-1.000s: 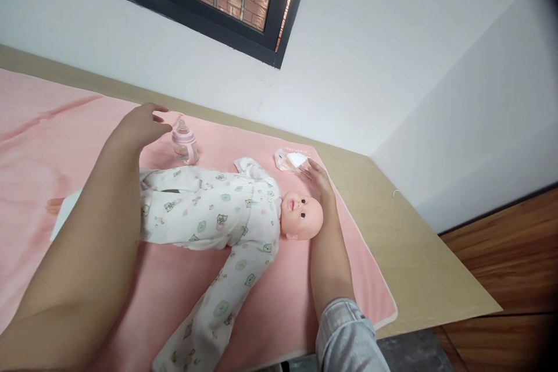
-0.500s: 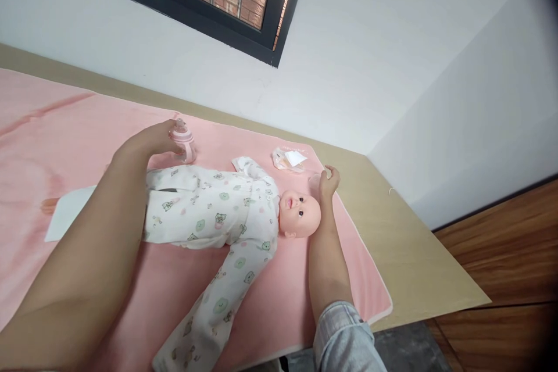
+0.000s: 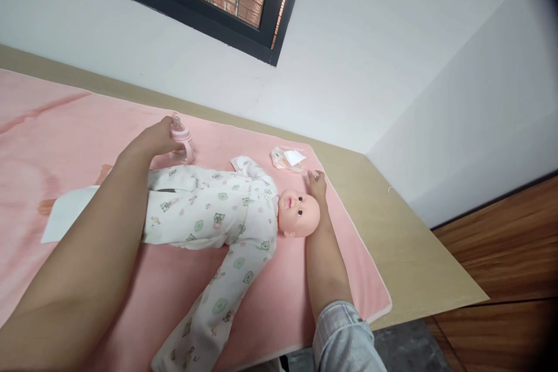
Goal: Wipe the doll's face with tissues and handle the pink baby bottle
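Observation:
My left hand (image 3: 157, 138) is wrapped around a pink baby bottle (image 3: 182, 144) with a clear teat and side handles; the bottle stands upright on the pink blanket. A bald doll (image 3: 213, 206) in a white patterned sleepsuit lies face up in the middle, its head to the right. My right hand (image 3: 317, 183) is just beyond the doll's head, with its fingers bent and apart and nothing visible in them. The right forearm passes beside the head. A small plastic packet with a white label (image 3: 289, 158) lies to the left of this hand.
The pink blanket (image 3: 270, 308) covers most of a tan tabletop (image 3: 387, 232). A white sheet-like piece (image 3: 67, 215) lies by the doll's legs, partly behind my left forearm. A white wall and a dark-framed window (image 3: 244, 40) border the table's far side.
My right hand has shifted left, towards the packet, over the spot where a pale pink item showed beside it. My left hand stays on the baby bottle.

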Tool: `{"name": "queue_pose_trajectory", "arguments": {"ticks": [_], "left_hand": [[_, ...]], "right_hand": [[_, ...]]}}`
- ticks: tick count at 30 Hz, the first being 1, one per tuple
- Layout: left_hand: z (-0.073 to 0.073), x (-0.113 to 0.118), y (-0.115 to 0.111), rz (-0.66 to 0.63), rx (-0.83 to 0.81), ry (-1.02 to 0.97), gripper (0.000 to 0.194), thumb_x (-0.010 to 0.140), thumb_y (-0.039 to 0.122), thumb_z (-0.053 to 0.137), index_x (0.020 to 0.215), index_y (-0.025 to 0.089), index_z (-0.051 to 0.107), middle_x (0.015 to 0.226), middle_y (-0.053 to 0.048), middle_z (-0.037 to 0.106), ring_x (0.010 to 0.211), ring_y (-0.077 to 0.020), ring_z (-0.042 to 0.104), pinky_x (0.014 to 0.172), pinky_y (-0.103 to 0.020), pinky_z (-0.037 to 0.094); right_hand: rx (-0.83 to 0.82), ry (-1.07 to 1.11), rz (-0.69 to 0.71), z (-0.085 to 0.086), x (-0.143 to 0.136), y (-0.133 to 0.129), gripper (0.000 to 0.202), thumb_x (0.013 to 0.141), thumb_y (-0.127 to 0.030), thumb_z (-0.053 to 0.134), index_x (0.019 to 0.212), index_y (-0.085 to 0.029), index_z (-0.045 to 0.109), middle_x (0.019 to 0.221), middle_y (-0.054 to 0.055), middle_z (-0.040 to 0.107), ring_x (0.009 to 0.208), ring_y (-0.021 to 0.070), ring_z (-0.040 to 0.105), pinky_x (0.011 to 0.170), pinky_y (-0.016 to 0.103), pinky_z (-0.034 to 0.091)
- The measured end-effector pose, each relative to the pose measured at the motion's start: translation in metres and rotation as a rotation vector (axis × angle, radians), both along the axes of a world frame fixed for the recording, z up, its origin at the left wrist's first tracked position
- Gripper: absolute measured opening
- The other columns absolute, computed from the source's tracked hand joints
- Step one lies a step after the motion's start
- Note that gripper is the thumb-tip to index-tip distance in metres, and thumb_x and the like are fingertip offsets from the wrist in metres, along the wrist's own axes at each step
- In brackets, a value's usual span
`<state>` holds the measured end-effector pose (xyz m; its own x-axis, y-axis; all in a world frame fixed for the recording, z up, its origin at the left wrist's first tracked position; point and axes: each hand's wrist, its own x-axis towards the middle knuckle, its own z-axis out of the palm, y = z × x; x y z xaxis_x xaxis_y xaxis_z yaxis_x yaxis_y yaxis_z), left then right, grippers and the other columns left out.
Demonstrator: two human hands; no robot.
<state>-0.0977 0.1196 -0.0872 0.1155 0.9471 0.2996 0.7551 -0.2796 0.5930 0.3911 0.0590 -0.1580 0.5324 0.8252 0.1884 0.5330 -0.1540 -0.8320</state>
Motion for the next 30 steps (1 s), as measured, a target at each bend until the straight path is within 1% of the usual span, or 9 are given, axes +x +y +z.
{"name": "queue_pose_trajectory", "arguments": {"ticks": [3,6,10,13,18,20,23,26,30], "left_hand": [[0.014,0.009,-0.008,0.028,-0.052,-0.026,0.068,0.074,0.036,0.067,0.134,0.013,0.042,0.117,-0.008,0.060,0.095,-0.0232,0.055,0.081,-0.036,0.048],[0.032,0.023,-0.023,0.026,-0.048,-0.118,0.070,0.075,0.035,0.068,0.136,0.014,0.044,0.120,-0.007,0.060,0.101,-0.0227,0.057,0.087,-0.036,0.050],[0.058,0.050,-0.049,0.030,-0.037,-0.310,0.078,0.072,0.032,0.072,0.143,0.019,0.041,0.125,-0.008,0.059,0.110,-0.0263,0.058,0.095,-0.043,0.050],[0.071,0.073,-0.065,-0.004,-0.021,-0.353,0.080,0.075,0.033,0.071,0.147,0.022,0.038,0.125,-0.010,0.057,0.111,-0.0268,0.059,0.091,-0.043,0.053],[0.078,0.113,-0.080,-0.137,0.055,-0.389,0.082,0.069,0.030,0.070,0.144,0.022,0.040,0.118,-0.008,0.061,0.105,-0.0247,0.063,0.092,-0.038,0.054],[0.078,0.129,-0.089,-0.210,0.094,-0.373,0.081,0.067,0.031,0.070,0.143,0.024,0.041,0.120,-0.007,0.062,0.108,-0.0257,0.064,0.095,-0.038,0.052],[0.078,0.149,-0.106,-0.318,0.136,-0.321,0.078,0.069,0.031,0.067,0.142,0.026,0.040,0.124,-0.006,0.063,0.116,-0.0277,0.061,0.100,-0.040,0.049],[0.080,0.162,-0.125,-0.363,0.153,-0.263,0.077,0.071,0.031,0.066,0.143,0.025,0.039,0.128,-0.007,0.062,0.121,-0.0298,0.059,0.100,-0.042,0.048],[0.084,0.169,-0.141,-0.384,0.156,-0.230,0.076,0.073,0.032,0.065,0.144,0.025,0.039,0.129,-0.007,0.062,0.119,-0.0305,0.059,0.097,-0.043,0.048]], "right_hand": [[-0.049,0.011,0.009,0.001,0.001,-0.002,0.073,0.074,-0.044,0.067,0.138,-0.017,0.045,0.122,0.014,0.063,0.108,0.0247,0.062,0.099,0.037,0.047],[-0.063,0.037,0.018,0.003,0.005,-0.002,0.076,0.069,-0.031,0.069,0.139,-0.018,0.042,0.122,0.013,0.063,0.105,0.0230,0.063,0.094,0.033,0.049],[0.057,0.127,-0.039,0.017,0.007,-0.004,0.066,0.070,-0.039,0.069,0.129,-0.017,0.049,0.123,0.012,0.064,0.106,0.0217,0.063,0.092,0.031,0.051],[0.185,0.141,-0.022,0.044,0.002,-0.010,0.058,0.072,-0.047,0.068,0.119,-0.017,0.053,0.122,0.012,0.064,0.106,0.0207,0.063,0.089,0.030,0.052],[0.335,0.113,0.247,0.108,-0.024,-0.029,0.050,0.079,-0.049,0.066,0.117,-0.019,0.055,0.122,0.010,0.064,0.105,0.0178,0.063,0.093,0.031,0.051],[0.402,0.079,0.382,0.133,-0.040,-0.042,0.055,0.080,-0.050,0.067,0.124,-0.020,0.054,0.130,0.010,0.061,0.116,0.0196,0.060,0.099,0.032,0.050],[0.471,0.078,0.570,0.161,-0.072,-0.067,0.070,0.083,-0.055,0.067,0.142,-0.027,0.041,0.141,0.010,0.054,0.130,0.0214,0.053,0.107,0.035,0.046],[0.499,0.084,0.660,0.175,-0.105,-0.089,0.073,0.087,-0.058,0.062,0.148,-0.032,0.032,0.144,0.008,0.050,0.134,0.0219,0.050,0.112,0.039,0.044],[0.524,0.048,0.759,0.175,-0.131,-0.098,0.068,0.087,-0.057,0.062,0.144,-0.031,0.037,0.145,0.006,0.048,0.131,0.0218,0.051,0.113,0.040,0.045]]}}
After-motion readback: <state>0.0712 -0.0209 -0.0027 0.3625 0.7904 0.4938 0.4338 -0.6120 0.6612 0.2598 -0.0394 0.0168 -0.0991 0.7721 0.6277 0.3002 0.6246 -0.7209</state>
